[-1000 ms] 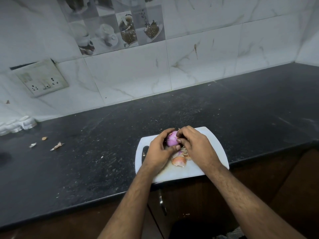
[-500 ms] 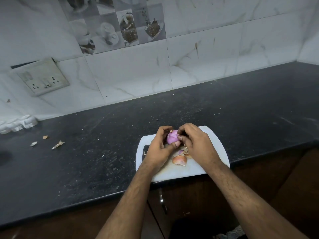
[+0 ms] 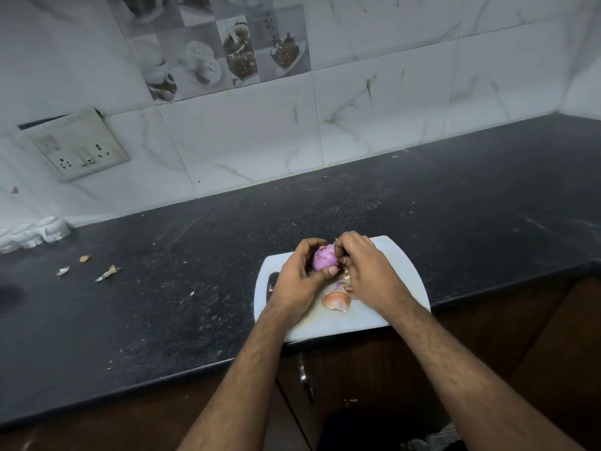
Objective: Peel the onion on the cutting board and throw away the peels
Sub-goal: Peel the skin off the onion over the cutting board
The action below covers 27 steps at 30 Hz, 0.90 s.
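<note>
A small purple onion (image 3: 323, 259) is held just above the white cutting board (image 3: 400, 265), which lies at the counter's front edge. My left hand (image 3: 297, 281) cups the onion from the left, thumb under it. My right hand (image 3: 366, 268) is closed against the onion's right side, fingertips pinching a strip of dry skin near its top. A curled orange-brown peel (image 3: 336, 301) and a few smaller purple scraps (image 3: 341, 284) lie on the board between my wrists.
The dark speckled counter (image 3: 162, 304) runs left and right of the board. Loose peel bits (image 3: 107, 273) lie far left, near a white ridged object (image 3: 32, 234) against the tiled wall. A switch plate (image 3: 78, 146) sits on the wall. A cabinet handle (image 3: 305, 382) hangs below the board.
Both hands have stayed on the onion over the board. My right fingers have shifted slightly up toward the onion's top, working at the skin. The peels on the board have not moved.
</note>
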Each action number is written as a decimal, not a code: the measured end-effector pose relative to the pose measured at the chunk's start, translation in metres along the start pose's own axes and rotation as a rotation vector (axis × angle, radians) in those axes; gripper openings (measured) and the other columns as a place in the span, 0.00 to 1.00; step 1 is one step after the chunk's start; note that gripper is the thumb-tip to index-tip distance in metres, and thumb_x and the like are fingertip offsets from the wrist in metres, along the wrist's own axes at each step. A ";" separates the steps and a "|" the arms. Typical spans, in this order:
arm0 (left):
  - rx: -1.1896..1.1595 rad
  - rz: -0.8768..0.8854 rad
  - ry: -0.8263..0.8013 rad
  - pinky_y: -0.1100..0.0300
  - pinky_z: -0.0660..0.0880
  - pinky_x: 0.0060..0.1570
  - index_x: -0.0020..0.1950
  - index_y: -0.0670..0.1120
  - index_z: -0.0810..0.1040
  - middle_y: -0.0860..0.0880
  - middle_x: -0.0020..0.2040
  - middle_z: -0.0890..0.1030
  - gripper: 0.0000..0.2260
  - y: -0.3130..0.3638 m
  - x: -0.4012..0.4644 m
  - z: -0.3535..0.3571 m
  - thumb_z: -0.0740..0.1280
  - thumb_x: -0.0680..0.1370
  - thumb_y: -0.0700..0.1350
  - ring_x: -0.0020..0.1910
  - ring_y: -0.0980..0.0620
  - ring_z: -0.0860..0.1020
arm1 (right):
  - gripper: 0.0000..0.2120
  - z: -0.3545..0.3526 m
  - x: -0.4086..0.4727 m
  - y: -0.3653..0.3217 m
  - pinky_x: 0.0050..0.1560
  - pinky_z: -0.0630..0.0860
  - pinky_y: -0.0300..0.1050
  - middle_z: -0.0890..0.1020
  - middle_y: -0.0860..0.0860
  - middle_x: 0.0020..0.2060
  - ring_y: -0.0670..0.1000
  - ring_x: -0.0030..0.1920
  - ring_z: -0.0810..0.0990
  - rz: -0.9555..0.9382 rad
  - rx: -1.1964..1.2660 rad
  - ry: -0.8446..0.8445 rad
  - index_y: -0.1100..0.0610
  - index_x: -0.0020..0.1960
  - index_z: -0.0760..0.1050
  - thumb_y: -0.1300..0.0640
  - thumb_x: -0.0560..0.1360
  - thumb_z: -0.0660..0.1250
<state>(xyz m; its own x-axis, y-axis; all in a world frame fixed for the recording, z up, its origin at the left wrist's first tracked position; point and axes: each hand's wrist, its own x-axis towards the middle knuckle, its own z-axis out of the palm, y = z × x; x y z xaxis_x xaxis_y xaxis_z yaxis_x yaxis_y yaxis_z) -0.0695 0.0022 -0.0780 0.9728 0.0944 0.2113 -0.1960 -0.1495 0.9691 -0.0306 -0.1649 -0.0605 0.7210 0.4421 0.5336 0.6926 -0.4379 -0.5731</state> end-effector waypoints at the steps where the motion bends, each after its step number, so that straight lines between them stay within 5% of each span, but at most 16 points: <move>1: -0.005 0.002 -0.002 0.57 0.79 0.63 0.68 0.48 0.77 0.49 0.63 0.83 0.21 0.001 -0.001 0.001 0.77 0.77 0.38 0.64 0.49 0.81 | 0.14 0.000 0.000 0.001 0.47 0.73 0.44 0.73 0.43 0.47 0.47 0.50 0.72 -0.003 0.011 0.012 0.50 0.50 0.70 0.69 0.77 0.62; 6: -0.039 0.009 -0.011 0.57 0.78 0.64 0.69 0.47 0.77 0.49 0.63 0.84 0.20 0.002 -0.001 0.000 0.76 0.78 0.38 0.65 0.49 0.81 | 0.12 0.000 0.001 0.005 0.56 0.73 0.38 0.74 0.44 0.53 0.45 0.57 0.74 0.041 0.085 0.004 0.51 0.61 0.79 0.60 0.80 0.66; 13: -0.144 -0.031 -0.020 0.47 0.77 0.69 0.72 0.45 0.78 0.45 0.66 0.83 0.21 0.001 0.001 0.000 0.74 0.80 0.46 0.68 0.44 0.81 | 0.06 -0.005 0.002 0.006 0.49 0.77 0.34 0.80 0.43 0.48 0.43 0.50 0.81 0.128 0.285 0.102 0.52 0.53 0.83 0.60 0.77 0.72; 17: -0.166 -0.020 -0.044 0.55 0.78 0.66 0.69 0.45 0.81 0.46 0.66 0.84 0.16 0.002 0.001 -0.001 0.71 0.81 0.38 0.68 0.46 0.81 | 0.03 -0.003 0.004 0.008 0.47 0.75 0.33 0.81 0.44 0.47 0.44 0.47 0.82 0.191 0.337 0.103 0.52 0.48 0.83 0.59 0.76 0.74; 27: -0.072 0.032 -0.037 0.60 0.78 0.61 0.67 0.43 0.82 0.48 0.63 0.85 0.15 0.004 -0.001 0.000 0.72 0.81 0.37 0.64 0.52 0.82 | 0.06 0.004 0.006 0.012 0.52 0.75 0.45 0.80 0.47 0.48 0.48 0.52 0.76 0.096 0.009 0.121 0.56 0.53 0.81 0.56 0.81 0.66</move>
<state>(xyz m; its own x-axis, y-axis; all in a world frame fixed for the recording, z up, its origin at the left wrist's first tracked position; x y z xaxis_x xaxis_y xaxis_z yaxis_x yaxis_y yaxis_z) -0.0719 0.0018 -0.0740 0.9696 0.0543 0.2387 -0.2340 -0.0802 0.9689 -0.0184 -0.1648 -0.0665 0.7816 0.3007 0.5465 0.6204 -0.4661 -0.6308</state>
